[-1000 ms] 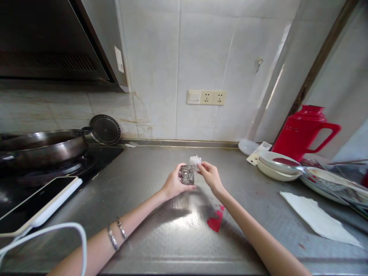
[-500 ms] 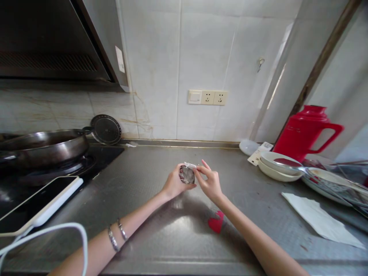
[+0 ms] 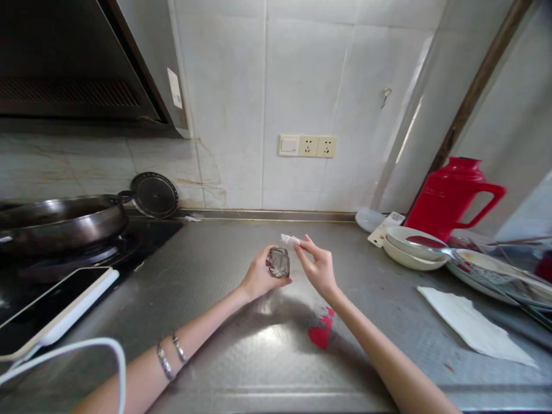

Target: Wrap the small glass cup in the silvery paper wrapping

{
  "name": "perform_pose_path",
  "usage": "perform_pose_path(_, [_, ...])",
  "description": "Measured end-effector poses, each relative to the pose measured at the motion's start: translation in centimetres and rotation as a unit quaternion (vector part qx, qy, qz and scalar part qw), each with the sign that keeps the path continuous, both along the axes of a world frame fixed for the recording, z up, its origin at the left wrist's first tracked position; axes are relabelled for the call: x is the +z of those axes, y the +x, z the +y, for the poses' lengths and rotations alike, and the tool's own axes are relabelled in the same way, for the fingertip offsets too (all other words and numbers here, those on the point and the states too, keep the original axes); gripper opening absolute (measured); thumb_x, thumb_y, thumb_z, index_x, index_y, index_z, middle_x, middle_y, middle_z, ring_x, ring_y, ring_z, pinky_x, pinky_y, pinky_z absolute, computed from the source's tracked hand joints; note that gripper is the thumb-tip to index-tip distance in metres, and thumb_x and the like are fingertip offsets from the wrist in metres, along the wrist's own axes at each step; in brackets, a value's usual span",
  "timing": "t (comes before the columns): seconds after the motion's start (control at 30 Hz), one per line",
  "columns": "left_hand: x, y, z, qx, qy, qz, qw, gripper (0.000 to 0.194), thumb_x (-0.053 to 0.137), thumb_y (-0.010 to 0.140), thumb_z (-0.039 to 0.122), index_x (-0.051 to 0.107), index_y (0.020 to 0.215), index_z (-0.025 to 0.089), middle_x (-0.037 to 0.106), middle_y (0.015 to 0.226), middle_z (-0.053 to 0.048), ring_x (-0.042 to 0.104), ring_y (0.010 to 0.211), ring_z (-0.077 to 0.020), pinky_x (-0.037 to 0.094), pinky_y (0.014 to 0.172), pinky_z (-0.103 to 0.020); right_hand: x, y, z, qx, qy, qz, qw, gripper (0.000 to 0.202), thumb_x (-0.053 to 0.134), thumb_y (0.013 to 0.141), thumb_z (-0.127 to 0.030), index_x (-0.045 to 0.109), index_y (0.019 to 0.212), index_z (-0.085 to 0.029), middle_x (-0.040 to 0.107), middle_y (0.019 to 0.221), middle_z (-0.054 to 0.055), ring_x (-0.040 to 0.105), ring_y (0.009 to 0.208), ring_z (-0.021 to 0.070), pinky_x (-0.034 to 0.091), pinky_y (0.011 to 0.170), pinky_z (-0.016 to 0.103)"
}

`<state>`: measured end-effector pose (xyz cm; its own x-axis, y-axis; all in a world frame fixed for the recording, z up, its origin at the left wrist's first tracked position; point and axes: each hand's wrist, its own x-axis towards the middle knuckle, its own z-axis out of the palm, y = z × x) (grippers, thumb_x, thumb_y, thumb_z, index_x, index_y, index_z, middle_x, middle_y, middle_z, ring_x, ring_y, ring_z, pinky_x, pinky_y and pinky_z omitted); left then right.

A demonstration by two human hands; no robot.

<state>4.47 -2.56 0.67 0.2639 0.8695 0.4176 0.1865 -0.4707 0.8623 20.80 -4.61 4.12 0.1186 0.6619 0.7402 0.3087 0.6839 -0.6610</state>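
Observation:
A small clear glass container [image 3: 279,263] is held by my left hand [image 3: 260,277], with the fingers wrapped around its left side and the thumb beneath. Just up and to the right, my right hand [image 3: 318,265] pinches a small piece of white tissue [image 3: 290,239] between thumb and fingers. The tissue is above the glass's upper rim and looks apart from it. A red heart-shaped patch [image 3: 321,332] lies on the metal counter [image 3: 224,356] below my right wrist.
A pan [image 3: 64,221] sits on the stove at left, near a phone [image 3: 47,313] with a white cable. On the right are a red thermos [image 3: 448,198], stacked bowls [image 3: 414,256], plates and a white napkin [image 3: 474,325].
My right hand has moved slightly up and away from the glass, taking the white tissue off its rim. My left hand still holds the glass. The view has shifted slightly.

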Motion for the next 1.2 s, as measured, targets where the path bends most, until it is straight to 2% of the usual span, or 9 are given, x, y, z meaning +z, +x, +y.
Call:
perform_pose_path(0.13, [-0.1,0.1,-0.1,-0.014,0.017,-0.015,1.000,0.079,0.086,0.051,0.027,0.047,0.120,0.019,0.064,0.111,-0.009,0.063,0.094,-0.0217,0.051,0.081,-0.032,-0.3,-0.3,-0.1,0.052,-0.004,-0.046,0.998,0.015,0.061,0.083,-0.031,0.075,0.086,-0.027,0.075,0.092,0.000,0.071,0.090,0.0265,0.036,0.110,0.054])
perform_pose_path(0.23, [-0.1,-0.1,0.1,-0.018,0.009,-0.030,0.999,0.078,0.086,0.052,0.029,0.047,0.119,0.020,0.063,0.115,-0.010,0.063,0.097,-0.0222,0.051,0.081,-0.032,-0.5,-0.5,-0.4,0.057,0.010,-0.054,0.997,0.016,0.060,0.083,-0.030,0.075,0.088,-0.027,0.075,0.089,0.000,0.072,0.084,0.0244,0.037,0.109,0.052])
perform_pose_path(0.4, [0.0,-0.4,0.7,-0.020,-0.008,-0.053,0.998,0.077,0.086,0.052,0.031,0.045,0.117,0.020,0.066,0.109,-0.008,0.064,0.094,-0.0204,0.051,0.081,-0.030,-0.5,-0.8,-0.9,0.064,0.022,-0.067,0.995,0.016,0.059,0.084,-0.031,0.074,0.088,-0.028,0.074,0.086,-0.002,0.071,0.084,0.0240,0.038,0.109,0.052])
perform_pose_path(0.53, [0.1,-0.6,1.0,-0.009,-0.005,-0.044,0.999,0.076,0.084,0.055,0.032,0.044,0.118,0.019,0.065,0.106,-0.008,0.063,0.092,-0.0194,0.049,0.080,-0.030,-0.4,-0.7,-0.9,0.026,-0.020,-0.027,0.999,0.022,0.058,0.084,-0.038,0.072,0.075,-0.025,0.070,0.069,-0.002,0.070,0.089,0.0276,0.040,0.107,0.053])
perform_pose_path(0.63, [-0.1,-0.6,0.8,0.002,0.026,-0.002,1.000,0.075,0.083,0.056,0.028,0.045,0.120,0.019,0.062,0.108,-0.007,0.060,0.092,-0.0198,0.048,0.081,-0.031,-0.2,-0.5,-0.7,-0.016,-0.039,0.013,0.999,0.025,0.056,0.085,-0.039,0.070,0.073,-0.023,0.070,0.070,-0.001,0.067,0.098,0.0295,0.042,0.105,0.052])
perform_pose_path(0.73, [-0.5,-0.3,0.4,0.003,0.046,0.034,0.998,0.077,0.084,0.053,0.023,0.046,0.120,0.018,0.060,0.109,-0.008,0.058,0.095,-0.0212,0.046,0.083,-0.033,-0.3,-0.5,-0.4,-0.027,-0.002,-0.012,1.000,0.023,0.056,0.086,-0.035,0.070,0.075,-0.021,0.071,0.070,-0.002,0.070,0.085,0.0243,0.043,0.104,0.051])
perform_pose_path(0.83, [-1.0,0.0,0.0,-0.020,0.051,0.045,0.997,0.077,0.084,0.051,0.021,0.049,0.120,0.018,0.060,0.109,-0.008,0.057,0.095,-0.0222,0.046,0.081,-0.033,-0.8,-0.7,-0.2,-0.013,0.049,-0.087,0.995,0.019,0.053,0.088,-0.027,0.070,0.082,-0.021,0.072,0.075,-0.002,0.070,0.070,0.0176,0.043,0.105,0.051])
perform_pose_path(1.0, [-0.8,0.4,-0.1,-0.058,0.061,0.026,0.996,0.072,0.082,0.054,0.019,0.051,0.119,0.017,0.060,0.114,-0.010,0.058,0.098,-0.0233,0.046,0.085,-0.036,-1.4,-0.8,-0.4,0.020,0.134,-0.227,0.964,0.029,0.045,0.090,-0.013,0.064,0.109,-0.025,0.073,0.099,0.003,0.069,0.093,0.0175,0.044,0.105,0.048])
perform_pose_path(1.2, [-0.1,0.3,-0.1,-0.057,0.107,0.039,0.992,0.065,0.082,0.054,0.021,0.055,0.113,0.017,0.060,0.114,-0.011,0.056,0.108,-0.0273,0.043,0.094,-0.040,-1.3,-0.6,-0.6,0.007,0.198,-0.276,0.940,0.032,0.046,0.088,-0.009,0.060,0.113,-0.022,0.072,0.103,0.007,0.068,0.099,0.0180,0.045,0.104,0.047])
